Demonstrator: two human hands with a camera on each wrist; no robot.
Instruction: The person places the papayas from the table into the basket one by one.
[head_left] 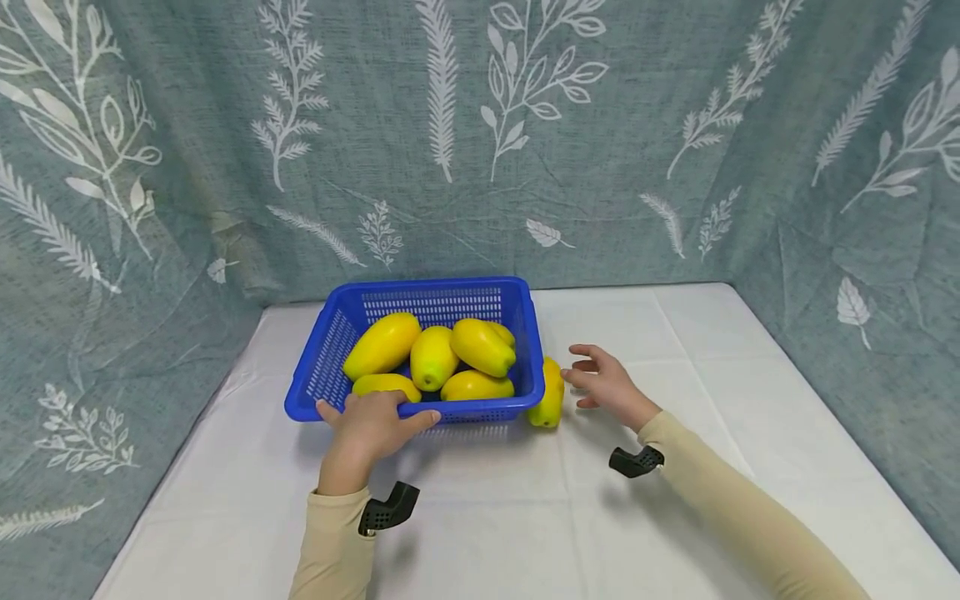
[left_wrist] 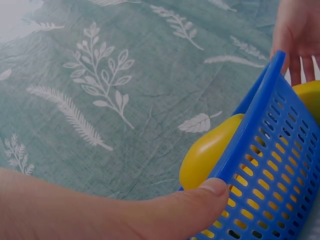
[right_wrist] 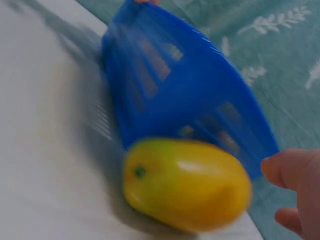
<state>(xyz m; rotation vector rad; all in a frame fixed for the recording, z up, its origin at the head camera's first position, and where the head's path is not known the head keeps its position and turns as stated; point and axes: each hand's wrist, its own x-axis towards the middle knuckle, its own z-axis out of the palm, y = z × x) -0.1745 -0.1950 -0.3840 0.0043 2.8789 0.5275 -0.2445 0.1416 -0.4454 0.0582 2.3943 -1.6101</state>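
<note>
A blue plastic basket (head_left: 527,333) with slotted walls holds several yellow papayas (head_left: 385,342). My left hand (head_left: 367,433) grips its front rim, the thumb lying along the rim in the left wrist view and the other fingers over it. One more papaya (head_left: 551,396) lies on the table against the outside of the basket's right wall; in the right wrist view this papaya (right_wrist: 187,185) shows a small green stem spot. Just right of it, my right hand (head_left: 607,387) reaches in with fingers spread and nothing held.
A white cloth covers the table (head_left: 480,533). Behind and at both sides hangs a grey-green curtain (head_left: 465,217) with white leaf prints, close to the table's back edge. Each wrist carries a black camera mount (head_left: 388,507).
</note>
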